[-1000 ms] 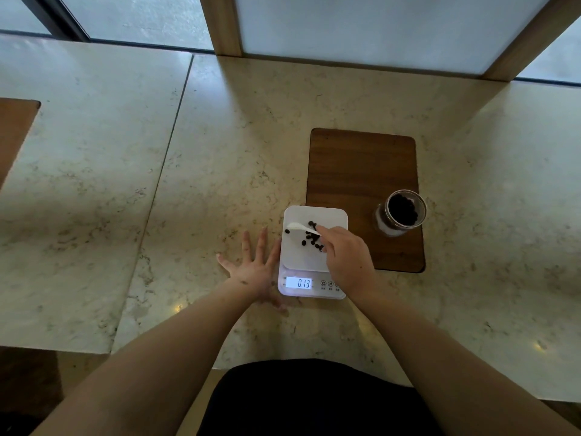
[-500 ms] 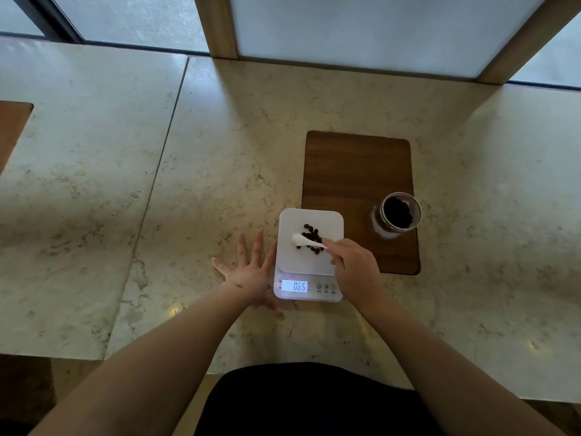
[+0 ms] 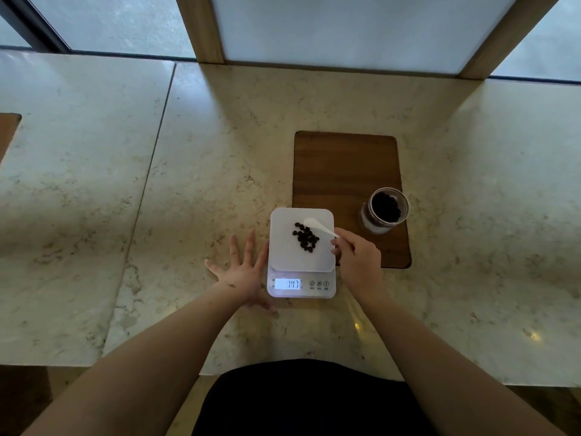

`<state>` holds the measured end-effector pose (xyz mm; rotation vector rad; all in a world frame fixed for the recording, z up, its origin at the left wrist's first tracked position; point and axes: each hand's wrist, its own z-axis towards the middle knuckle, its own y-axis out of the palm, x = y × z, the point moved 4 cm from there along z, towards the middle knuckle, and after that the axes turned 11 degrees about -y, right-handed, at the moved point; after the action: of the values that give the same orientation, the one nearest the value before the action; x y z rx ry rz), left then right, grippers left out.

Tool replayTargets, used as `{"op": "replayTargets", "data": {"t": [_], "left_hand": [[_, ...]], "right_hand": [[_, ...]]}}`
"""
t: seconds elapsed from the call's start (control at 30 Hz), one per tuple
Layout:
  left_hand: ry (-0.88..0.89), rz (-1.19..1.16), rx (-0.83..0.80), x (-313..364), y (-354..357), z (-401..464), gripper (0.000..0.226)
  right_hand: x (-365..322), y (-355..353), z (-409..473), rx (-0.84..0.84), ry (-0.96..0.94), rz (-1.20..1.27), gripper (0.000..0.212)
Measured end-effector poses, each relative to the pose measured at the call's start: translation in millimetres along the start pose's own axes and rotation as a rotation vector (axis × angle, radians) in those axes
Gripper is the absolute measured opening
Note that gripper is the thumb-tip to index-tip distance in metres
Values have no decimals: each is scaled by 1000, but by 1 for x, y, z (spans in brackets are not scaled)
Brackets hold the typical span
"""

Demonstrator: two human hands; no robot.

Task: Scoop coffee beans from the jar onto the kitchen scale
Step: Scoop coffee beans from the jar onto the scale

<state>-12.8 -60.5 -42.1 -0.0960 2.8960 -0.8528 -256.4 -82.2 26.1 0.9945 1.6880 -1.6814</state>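
The kitchen scale (image 3: 301, 253) sits on the marble table (image 3: 204, 171) near its front edge, with its far right corner overlapping the near left corner of a wooden board (image 3: 342, 171). A loose cluster of coffee beans (image 3: 305, 236) lies on the white weighing platform, slightly right of centre. The lit display (image 3: 287, 283) at the front of the scale shows digits that cannot be read with certainty. The right hand (image 3: 358, 259) is at the right edge of the scale; its fingers (image 3: 341, 239) pinch the handle of a white spoon (image 3: 317, 225), whose bowl is over the platform just beyond the beans. The left hand (image 3: 243, 272) rests flat on the table against the left side of the scale, fingers spread. The jar (image 3: 384, 210) stands open on the board near its right edge, with dark beans inside.
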Motion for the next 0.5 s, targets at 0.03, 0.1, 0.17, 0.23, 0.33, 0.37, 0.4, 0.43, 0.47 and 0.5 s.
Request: {"op": "replayTargets", "data": {"t": [0.03,0.1,0.17,0.23,0.33,0.37,0.4,0.43,0.47,0.5], "left_hand": [[-2,0,-1,0,0,0,163],[-2,1,-2,0,0,-1,163],[2,0,-2,0,0,-1,163],[4,-1,-2,0,0,-2,163],[8,-12,-5,0,0,-2,163],[9,-15,-5,0,0,-1,163],[9,-16,-5,0,-1,-1,162],[8,-17,-5,0,-1,0,162],[8,-17,-4,0,-1,0,163],[6,-19,-2,0,0,0,163]], "right_hand": [[1,3,3,-1,40,43,31],[0,8,8,-3,88,117,30],[0,14,14,-6,133,161,29],[1,17,17,-21,165,171,29],[5,16,12,-90,146,154,29],[7,14,8,-112,130,130,28],[10,10,4,-127,115,102,28],[13,6,1,-129,108,88,28],[16,1,-2,-119,109,99,28],[19,-3,-4,-103,116,128,27]]}}
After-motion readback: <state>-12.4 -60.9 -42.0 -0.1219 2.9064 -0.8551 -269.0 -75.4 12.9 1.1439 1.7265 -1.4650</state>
